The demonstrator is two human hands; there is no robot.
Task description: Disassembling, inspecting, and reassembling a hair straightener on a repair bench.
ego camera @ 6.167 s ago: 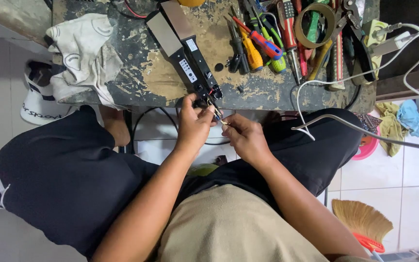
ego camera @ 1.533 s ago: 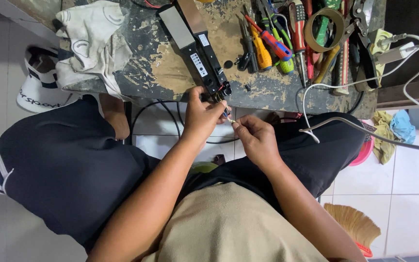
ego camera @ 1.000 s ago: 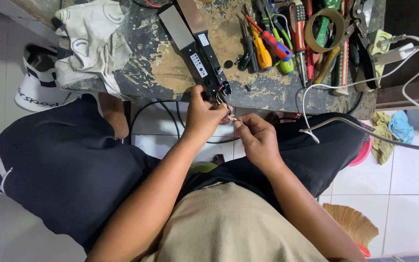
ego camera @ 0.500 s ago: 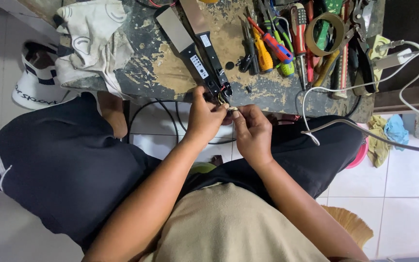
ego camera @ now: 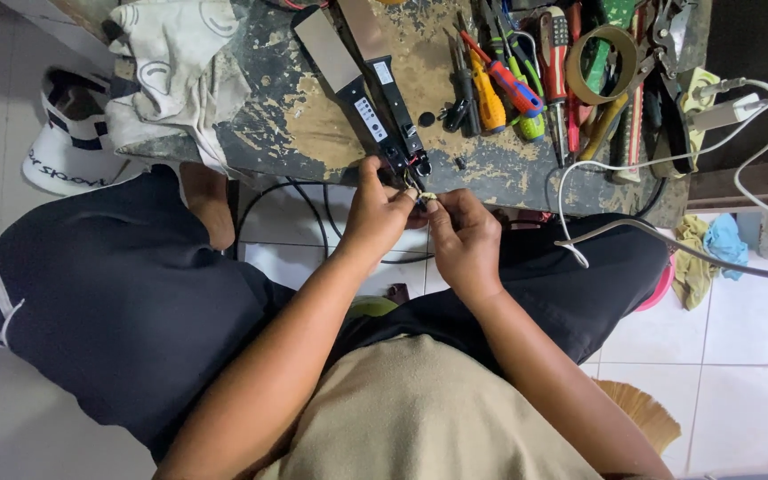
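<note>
A black hair straightener (ego camera: 359,98) lies open on the worn workbench (ego camera: 295,133), its hinge end at the bench's near edge with thin red and black wires showing. My left hand (ego camera: 377,212) is closed around that hinge end. My right hand (ego camera: 464,238) sits just to the right, fingertips pinching a small pale piece at the wires (ego camera: 421,188). The two hands nearly touch. The black power cord (ego camera: 264,200) loops down below the bench.
Screwdrivers (ego camera: 500,84), pliers and a tape roll (ego camera: 602,62) crowd the bench's right half. A white cloth (ego camera: 175,76) lies at its left end. A white cable with adapter (ego camera: 713,111) trails off the right. A shoe (ego camera: 68,138) and rags (ego camera: 708,253) lie on the tiled floor.
My right hand has moved up and left toward the left hand at the straightener's hinge end. The view has shifted slightly; the left hand keeps its grip.
</note>
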